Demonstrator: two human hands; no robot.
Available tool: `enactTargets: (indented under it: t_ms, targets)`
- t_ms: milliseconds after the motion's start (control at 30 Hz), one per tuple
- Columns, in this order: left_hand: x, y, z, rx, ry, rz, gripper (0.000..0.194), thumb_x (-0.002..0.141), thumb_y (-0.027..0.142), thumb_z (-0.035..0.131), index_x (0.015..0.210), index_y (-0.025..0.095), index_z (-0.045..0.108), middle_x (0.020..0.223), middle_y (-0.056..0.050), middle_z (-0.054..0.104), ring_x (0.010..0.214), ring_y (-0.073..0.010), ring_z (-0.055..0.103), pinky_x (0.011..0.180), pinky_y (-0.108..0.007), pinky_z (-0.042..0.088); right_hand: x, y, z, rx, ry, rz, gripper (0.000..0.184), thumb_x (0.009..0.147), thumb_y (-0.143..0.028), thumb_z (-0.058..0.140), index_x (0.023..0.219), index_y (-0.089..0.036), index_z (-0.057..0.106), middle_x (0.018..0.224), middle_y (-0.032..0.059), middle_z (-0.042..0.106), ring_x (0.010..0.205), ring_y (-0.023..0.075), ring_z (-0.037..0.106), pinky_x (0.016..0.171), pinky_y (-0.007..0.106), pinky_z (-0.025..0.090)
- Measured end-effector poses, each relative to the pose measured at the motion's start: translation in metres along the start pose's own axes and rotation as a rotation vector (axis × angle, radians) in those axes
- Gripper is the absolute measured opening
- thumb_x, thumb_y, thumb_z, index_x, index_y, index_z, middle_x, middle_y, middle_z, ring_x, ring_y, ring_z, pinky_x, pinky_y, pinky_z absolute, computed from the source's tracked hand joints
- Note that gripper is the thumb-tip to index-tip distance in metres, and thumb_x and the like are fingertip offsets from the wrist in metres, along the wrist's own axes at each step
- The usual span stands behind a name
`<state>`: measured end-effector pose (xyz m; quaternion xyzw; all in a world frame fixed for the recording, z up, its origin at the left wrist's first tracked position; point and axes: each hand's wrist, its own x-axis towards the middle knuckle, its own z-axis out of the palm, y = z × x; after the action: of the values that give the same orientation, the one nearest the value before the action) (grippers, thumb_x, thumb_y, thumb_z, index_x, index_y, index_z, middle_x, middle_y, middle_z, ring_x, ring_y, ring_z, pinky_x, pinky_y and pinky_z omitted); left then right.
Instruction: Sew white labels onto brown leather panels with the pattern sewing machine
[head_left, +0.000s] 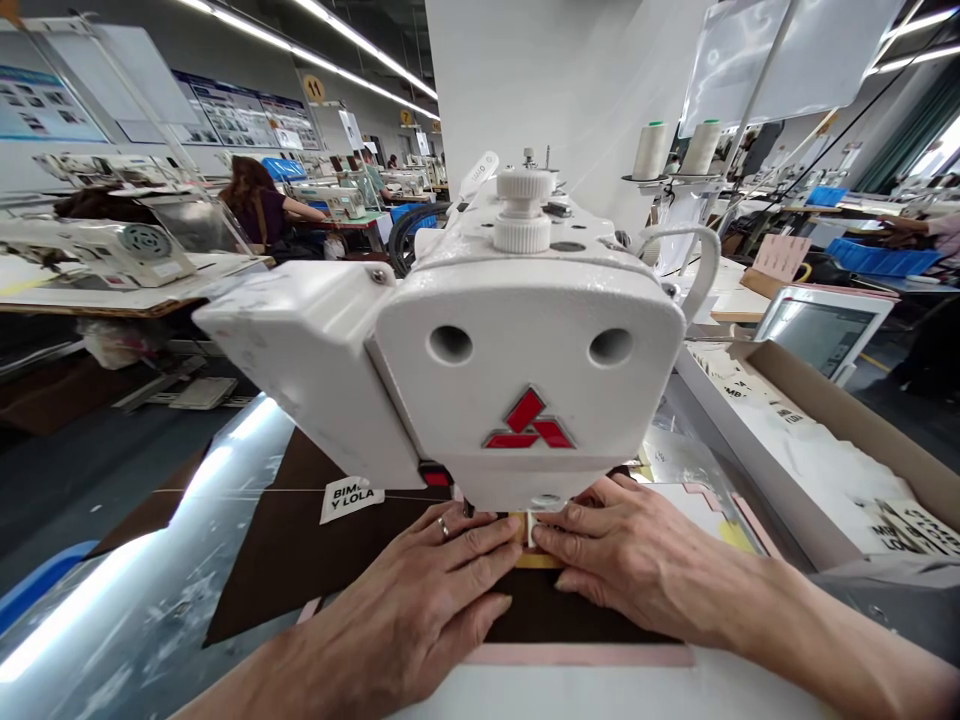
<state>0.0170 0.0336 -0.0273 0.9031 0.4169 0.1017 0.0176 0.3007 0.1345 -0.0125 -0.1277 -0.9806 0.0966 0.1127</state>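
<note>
Dark brown fabric [262, 560] lies beneath a white sewing machine [517, 330]. On it the left hand [431, 590] rests flat, fingers nearly together; the right hand [626, 550] curves slightly, fingers close, at a small white strip [531, 531]. Leftward lies a printed label [351, 499]; rightward stands a label-filled box [847, 432].

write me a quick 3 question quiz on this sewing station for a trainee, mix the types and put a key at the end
1. True or false: the left hand wears a ring.
2. Which colour is the three-part emblem on the front of the sewing machine? a) blue b) red c) green
3. Fill in the blank: seen from the operator's seat, the open box of printed labels stands to the ____ of the machine.

Key: 1 true; 2 b; 3 right
</note>
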Motion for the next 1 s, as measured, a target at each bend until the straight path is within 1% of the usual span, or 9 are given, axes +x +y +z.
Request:
enactTargets:
  t_ms: [67, 133, 267, 467, 600, 700, 800, 900, 1000]
  targets:
    - [0.004, -0.002, -0.003, -0.061, 0.031, -0.034, 0.051, 0.109, 0.022, 0.052, 0.16, 0.024, 0.045, 0.157, -0.004, 0.058, 0.142, -0.0219, 0.057, 0.125, -0.041, 0.042, 0.0, 0.001, 0.0, 0.002, 0.012, -0.004, 0.03, 0.112, -0.036, 0.055, 0.136, -0.024, 0.068, 0.132, 0.0075, 0.074, 0.119, 0.0248, 0.065, 0.11, 0.043, 0.049]
    - [0.01, -0.004, -0.006, -0.083, 0.055, -0.048, 0.048, 0.108, 0.026, 0.056, 0.156, 0.023, 0.05, 0.15, -0.006, 0.064, 0.136, -0.0248, 0.062, 0.119, -0.042, 0.047, 0.0, 0.001, 0.001, 0.0, 0.019, -0.004, 0.03, 0.112, -0.036, 0.055, 0.136, -0.025, 0.068, 0.133, 0.0076, 0.074, 0.122, 0.0251, 0.064, 0.111, 0.043, 0.049]
    - [0.016, -0.005, -0.007, -0.025, 0.033, -0.041, 0.047, 0.108, 0.032, 0.061, 0.153, 0.023, 0.054, 0.143, -0.007, 0.069, 0.125, -0.029, 0.068, 0.109, -0.045, 0.054, -0.002, 0.001, 0.003, -0.013, 0.022, 0.003, 0.03, 0.111, -0.037, 0.055, 0.137, -0.026, 0.067, 0.134, 0.008, 0.073, 0.125, 0.0257, 0.062, 0.109, 0.044, 0.05]
    - [0.005, -0.004, -0.001, 0.036, 0.034, -0.005, 0.05, 0.108, 0.026, 0.057, 0.157, 0.024, 0.05, 0.152, -0.005, 0.062, 0.134, -0.0296, 0.063, 0.121, -0.05, 0.045, -0.004, 0.003, 0.006, 0.019, 0.03, 0.001, 0.031, 0.112, -0.038, 0.054, 0.138, -0.025, 0.067, 0.136, 0.0081, 0.072, 0.116, 0.0235, 0.065, 0.105, 0.041, 0.05]
    - [-0.001, -0.007, 0.004, 0.062, 0.03, -0.01, 0.053, 0.107, 0.027, 0.058, 0.159, 0.025, 0.048, 0.153, -0.005, 0.061, 0.132, -0.032, 0.064, 0.118, -0.053, 0.047, -0.004, 0.005, 0.006, 0.069, 0.039, -0.022, 0.03, 0.113, -0.038, 0.054, 0.136, -0.023, 0.066, 0.138, 0.0045, 0.071, 0.115, 0.0221, 0.063, 0.105, 0.04, 0.047]
    - [-0.002, -0.009, 0.007, 0.051, 0.033, -0.018, 0.055, 0.107, 0.027, 0.059, 0.16, 0.026, 0.047, 0.154, -0.006, 0.06, 0.133, -0.0313, 0.064, 0.12, -0.053, 0.046, -0.004, 0.007, 0.006, 0.081, 0.029, -0.017, 0.027, 0.113, -0.035, 0.055, 0.134, -0.023, 0.065, 0.138, 0.0017, 0.071, 0.117, 0.0213, 0.063, 0.106, 0.039, 0.045]
    - [-0.003, -0.009, 0.006, 0.033, 0.03, -0.01, 0.052, 0.107, 0.027, 0.059, 0.158, 0.025, 0.05, 0.154, -0.006, 0.061, 0.135, -0.0308, 0.063, 0.121, -0.052, 0.046, -0.004, 0.007, 0.007, 0.083, 0.045, -0.017, 0.024, 0.112, -0.033, 0.057, 0.132, -0.024, 0.066, 0.137, 0.0006, 0.072, 0.114, 0.0207, 0.064, 0.103, 0.039, 0.045]
    - [-0.002, -0.009, 0.004, 0.022, 0.036, -0.004, 0.05, 0.107, 0.026, 0.059, 0.156, 0.024, 0.053, 0.153, -0.006, 0.062, 0.134, -0.0305, 0.064, 0.122, -0.052, 0.046, -0.005, 0.007, 0.007, 0.058, 0.058, -0.023, 0.023, 0.112, -0.034, 0.057, 0.13, -0.024, 0.068, 0.134, 0.002, 0.073, 0.112, 0.0211, 0.064, 0.101, 0.039, 0.046]
    - [-0.002, -0.009, 0.004, 0.02, 0.034, -0.001, 0.048, 0.108, 0.026, 0.058, 0.156, 0.023, 0.053, 0.153, -0.006, 0.062, 0.134, -0.0301, 0.064, 0.124, -0.052, 0.044, -0.005, 0.007, 0.007, 0.044, 0.067, -0.032, 0.027, 0.112, -0.035, 0.057, 0.133, -0.022, 0.068, 0.132, 0.0044, 0.074, 0.11, 0.0207, 0.065, 0.098, 0.039, 0.047]
